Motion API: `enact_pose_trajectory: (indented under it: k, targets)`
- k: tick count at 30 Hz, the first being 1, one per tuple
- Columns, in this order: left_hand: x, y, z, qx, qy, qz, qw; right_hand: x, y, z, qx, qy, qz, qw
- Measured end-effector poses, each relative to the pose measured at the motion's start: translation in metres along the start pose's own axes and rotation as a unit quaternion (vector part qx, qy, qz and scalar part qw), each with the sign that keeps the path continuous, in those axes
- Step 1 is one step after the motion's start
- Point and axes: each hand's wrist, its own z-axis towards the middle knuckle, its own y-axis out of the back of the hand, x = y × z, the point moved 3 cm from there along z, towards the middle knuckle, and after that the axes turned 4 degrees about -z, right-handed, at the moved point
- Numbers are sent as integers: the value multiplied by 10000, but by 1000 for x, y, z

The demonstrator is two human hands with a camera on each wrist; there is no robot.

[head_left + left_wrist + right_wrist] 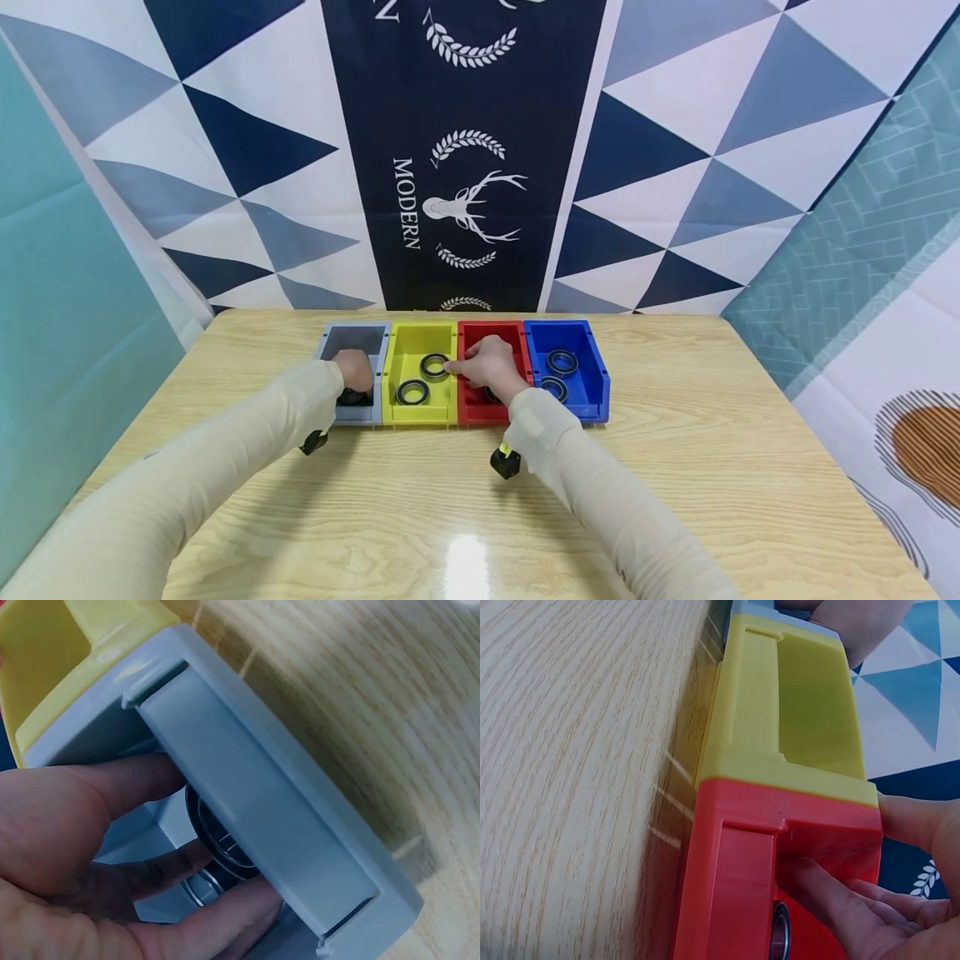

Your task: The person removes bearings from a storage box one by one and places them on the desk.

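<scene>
Backdrop banner [450, 167] reads "MODERN" next to a deer head logo. Four bins sit in a row on the table [675, 467]: grey [332, 337], yellow [401, 350], red [471, 408], blue [592, 375]. Left hand [352, 371] is down in the grey bin, fingers [161, 866] curled round a black ring [221, 847]. Right hand [487, 362] is over the red bin, fingers loosely apart inside it, holding nothing I can see. Another ring [781, 930] lies in red, two in yellow, two in blue.

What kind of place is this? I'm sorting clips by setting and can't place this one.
Probably a staged sorting bench, not a workshop: a wooden table, four coloured parts bins in a row holding bearing rings, and printed fabric backdrops hung behind.
</scene>
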Motion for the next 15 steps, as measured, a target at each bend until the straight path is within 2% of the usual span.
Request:
enact_pose_trajectory:
  k: [3, 5, 7, 8, 9, 11, 13, 15]
  targets:
    - [6, -9, 13, -134, 136, -27, 9998, 1, -1, -1, 5, -22, 33, 10000]
    - [10, -13, 21, -177, 41, -4, 9998, 1, -1, -2, 4, -25, 52, 10000]
    - [9, -10, 19, -244, 10, -3, 9997, 2, -1, -2, 3, -41, 66, 10000]
    - [5, -5, 10, -248, -12, -17, 9997, 2, -1, -3, 8, -48, 66, 10000]
    - [-2, 4, -5, -193, -34, -56, 9998, 2, 0, -3, 7, -53, 57, 10000]
    - [-20, 25, -44, -118, 84, -201, 9997, 2, 0, -3, 2, -68, 41, 10000]
    - [-39, 46, -86, -164, 174, -367, 9990, 2, 0, -3, -6, -71, 13, 10000]
    - [-55, 65, -123, -293, 204, -505, 9981, 1, 0, -2, -15, -69, -14, 10000]
